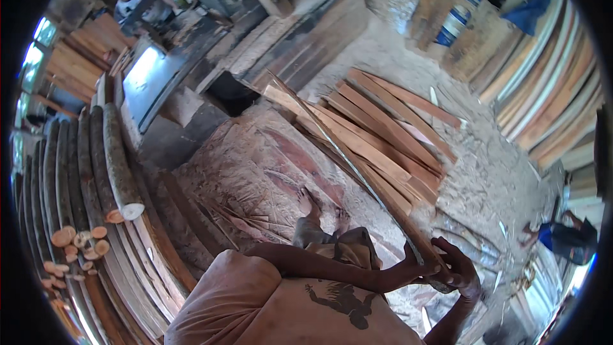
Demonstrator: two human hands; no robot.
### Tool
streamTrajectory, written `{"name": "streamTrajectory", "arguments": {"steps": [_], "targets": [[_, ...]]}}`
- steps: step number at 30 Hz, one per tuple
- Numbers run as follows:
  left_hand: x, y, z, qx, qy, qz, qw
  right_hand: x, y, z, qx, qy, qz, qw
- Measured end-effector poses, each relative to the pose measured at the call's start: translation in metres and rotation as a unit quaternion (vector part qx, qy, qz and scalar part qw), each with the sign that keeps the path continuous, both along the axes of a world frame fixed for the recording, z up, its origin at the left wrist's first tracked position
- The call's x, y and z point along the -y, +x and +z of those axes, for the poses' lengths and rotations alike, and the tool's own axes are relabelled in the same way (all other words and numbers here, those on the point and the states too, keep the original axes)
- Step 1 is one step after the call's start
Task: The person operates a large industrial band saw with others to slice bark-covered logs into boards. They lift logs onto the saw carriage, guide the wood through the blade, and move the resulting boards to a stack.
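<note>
A long, narrow wooden board [361,176] runs slantwise from the middle of the head view down to my hands at the lower right. Its far end reaches the edge of a pile of sawn boards [377,131] on the floor. My left hand [414,271], its arm crossing in front of my chest, is closed on the near end. Beside it my right hand [465,273] grips the same end from the right, with fingers curled over the wood. Below the board my bare feet [308,206] stand on the dusty floor.
Debarked and rough logs [118,160] are stacked at the left. A machine bench [153,83] stands at the upper left, with a person [143,1] behind it. Long planks [555,70] lean at the upper right. Another person [565,237] is at the far right.
</note>
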State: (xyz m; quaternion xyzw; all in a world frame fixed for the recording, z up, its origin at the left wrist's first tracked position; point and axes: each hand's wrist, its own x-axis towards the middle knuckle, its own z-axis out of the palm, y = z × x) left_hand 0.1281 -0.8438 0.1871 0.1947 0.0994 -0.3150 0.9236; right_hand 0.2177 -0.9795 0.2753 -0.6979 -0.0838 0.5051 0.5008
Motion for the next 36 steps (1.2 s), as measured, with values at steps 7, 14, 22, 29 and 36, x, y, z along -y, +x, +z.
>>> {"name": "streamTrajectory", "arguments": {"steps": [7,14,22,29,36], "targets": [[0.098,0.011,0.036,-0.014,-0.130,-0.299,0.945,0.087,-0.096,0.068,0.119,-0.138,-0.358,0.916],[0.098,0.086,-0.084,0.317,0.209,-0.384,0.842,0.141,-0.080,-0.090,0.350,-0.379,-0.535,0.669],[-0.317,0.051,-0.276,0.029,0.604,-0.115,0.788,-0.012,-0.047,-0.319,0.071,-0.393,-0.335,0.854],[-0.655,-0.160,-0.280,-0.372,0.614,0.174,0.674,-0.320,-0.021,-0.367,0.194,-0.140,-0.038,0.970],[-0.667,-0.327,-0.255,-0.350,0.534,0.334,0.693,-0.461,-0.022,-0.396,0.269,-0.113,0.111,0.950]]}}
